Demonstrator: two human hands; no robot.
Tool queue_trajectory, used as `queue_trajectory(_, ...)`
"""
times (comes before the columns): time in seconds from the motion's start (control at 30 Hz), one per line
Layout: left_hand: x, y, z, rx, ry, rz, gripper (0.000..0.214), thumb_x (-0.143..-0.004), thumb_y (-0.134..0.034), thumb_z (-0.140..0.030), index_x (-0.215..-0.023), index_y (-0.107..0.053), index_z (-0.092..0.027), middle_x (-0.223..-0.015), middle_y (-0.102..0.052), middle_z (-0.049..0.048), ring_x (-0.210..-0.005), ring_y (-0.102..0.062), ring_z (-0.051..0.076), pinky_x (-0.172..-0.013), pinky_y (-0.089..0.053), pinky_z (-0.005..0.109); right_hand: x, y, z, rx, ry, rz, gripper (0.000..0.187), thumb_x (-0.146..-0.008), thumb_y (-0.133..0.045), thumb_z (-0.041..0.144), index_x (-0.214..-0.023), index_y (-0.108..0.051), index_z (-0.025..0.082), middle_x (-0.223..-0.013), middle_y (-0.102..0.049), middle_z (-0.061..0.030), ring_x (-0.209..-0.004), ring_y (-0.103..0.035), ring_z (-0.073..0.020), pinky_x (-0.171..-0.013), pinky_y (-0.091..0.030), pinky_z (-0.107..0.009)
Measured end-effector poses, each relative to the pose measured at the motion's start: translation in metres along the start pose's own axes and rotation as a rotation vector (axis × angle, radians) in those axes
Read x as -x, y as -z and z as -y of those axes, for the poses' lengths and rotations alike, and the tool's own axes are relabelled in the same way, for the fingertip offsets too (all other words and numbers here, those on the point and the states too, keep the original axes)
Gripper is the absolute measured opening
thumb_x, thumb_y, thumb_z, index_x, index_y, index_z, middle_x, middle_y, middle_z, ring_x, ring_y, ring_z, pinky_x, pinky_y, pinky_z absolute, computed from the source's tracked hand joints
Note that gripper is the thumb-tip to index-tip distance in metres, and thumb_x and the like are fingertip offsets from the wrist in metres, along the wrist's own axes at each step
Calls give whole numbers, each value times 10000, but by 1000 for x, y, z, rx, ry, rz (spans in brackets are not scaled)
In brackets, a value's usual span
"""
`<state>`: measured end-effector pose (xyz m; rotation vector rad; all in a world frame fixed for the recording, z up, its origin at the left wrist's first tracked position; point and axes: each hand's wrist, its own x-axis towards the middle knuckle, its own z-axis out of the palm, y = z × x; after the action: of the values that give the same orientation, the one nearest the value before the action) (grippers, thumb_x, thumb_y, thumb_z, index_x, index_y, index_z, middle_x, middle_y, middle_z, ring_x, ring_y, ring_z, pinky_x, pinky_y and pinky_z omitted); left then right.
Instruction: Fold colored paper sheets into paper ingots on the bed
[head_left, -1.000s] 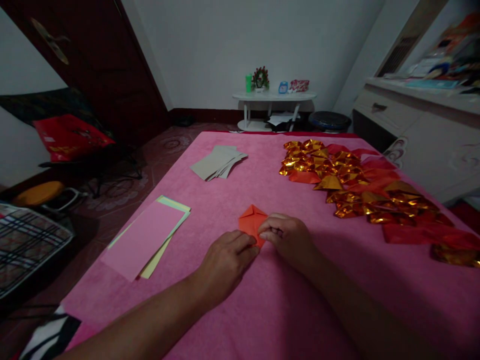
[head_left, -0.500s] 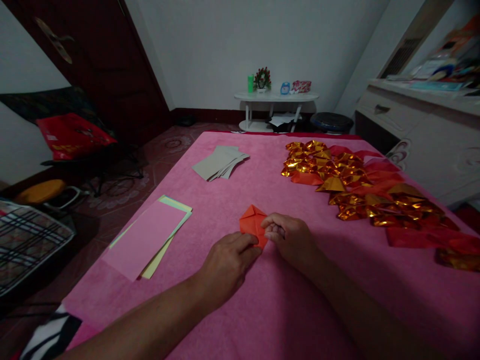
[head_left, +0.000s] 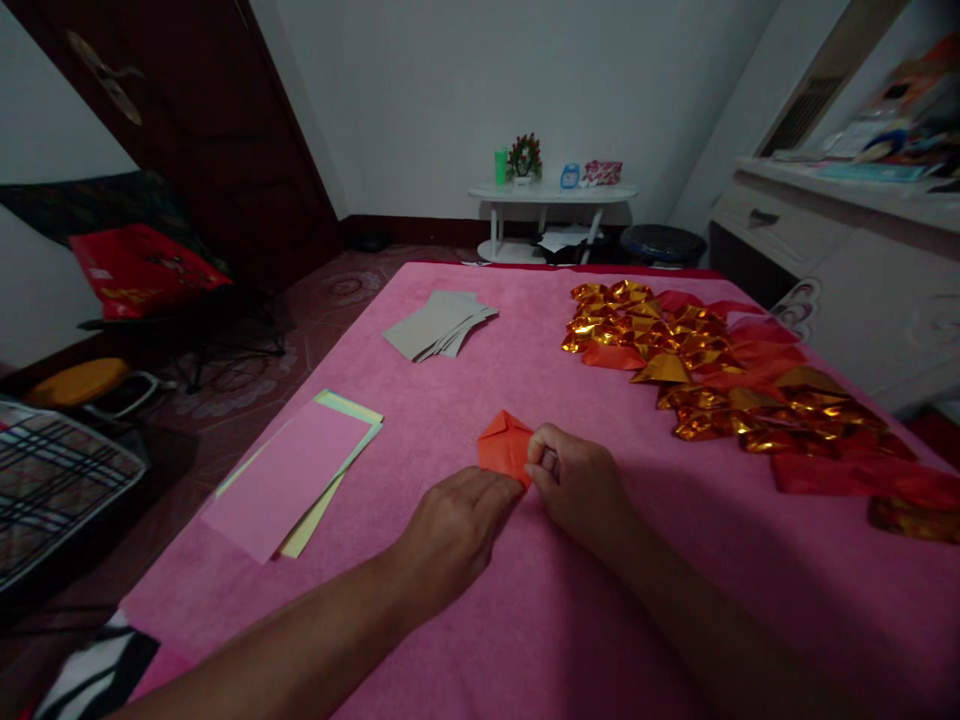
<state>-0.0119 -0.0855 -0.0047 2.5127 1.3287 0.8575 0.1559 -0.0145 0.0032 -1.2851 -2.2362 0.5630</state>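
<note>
A small orange-red folded paper lies on the pink cloth in front of me, its far end creased to a point. Along its near edge, my left hand is closed, fingers together with the tips pressed on the paper; the thumb is mostly hidden. At the right edge my right hand pinches the paper between thumb and curled forefinger, the other fingers folded into the palm. The hands nearly meet at the paper's near right corner, which they partly cover.
Pink, yellow and pale green sheets lie at left, with a fan of grey sheets beyond. Several shiny gold and red folded papers cover the right side of the pink-covered table. A white side table stands by the wall.
My left fingers have straightened and slid to the paper's near edge, baring more of its face. My right hand has shifted slightly, its fingers more tightly curled at the right edge.
</note>
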Motion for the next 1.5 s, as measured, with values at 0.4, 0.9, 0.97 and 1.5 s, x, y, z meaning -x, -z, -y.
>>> queue_trajectory(0.4,2,0,1,-53,-36,45,369,-854,-457,-52,-1204,-539,-133,-1069,-650,103,-933,-603,201,-811,-532,342,2,-2,0,-22,3,-47,117,-700,-475,83,-675,-480,197,-598,-530,35,-544,-478,-111,-552,-302,-228)
queue_trajectory(0.9,-1,1,-3,-158,-3,37,268,-900,-443,-129,-1118,-597,-145,-1093,-640,88,-923,-608,183,-775,-537,303,2,-4,-1,6,23,-44,129,-727,-481,94,-648,-470,195,-625,-554,28,-565,-490,-114,-565,-306,-238)
queue_trajectory(0.97,-2,2,-4,-174,-7,50,258,-910,-434,-141,-1105,-602,-145,-1109,-642,79,-919,-609,179,-778,-539,304,1,-4,-1,2,32,-43,142,-730,-484,93,-634,-465,195,-625,-554,28,-568,-491,-113,-571,-313,-238)
queue_trajectory(1.5,-7,9,12,286,154,-45,257,-795,-564,-103,-1009,-672,-196,-992,-662,60,-900,-611,156,-805,-511,293,11,0,6,9,90,56,155,-757,-506,88,-813,-614,184,-849,-592,-40,-807,-526,-177,-727,-399,-283)
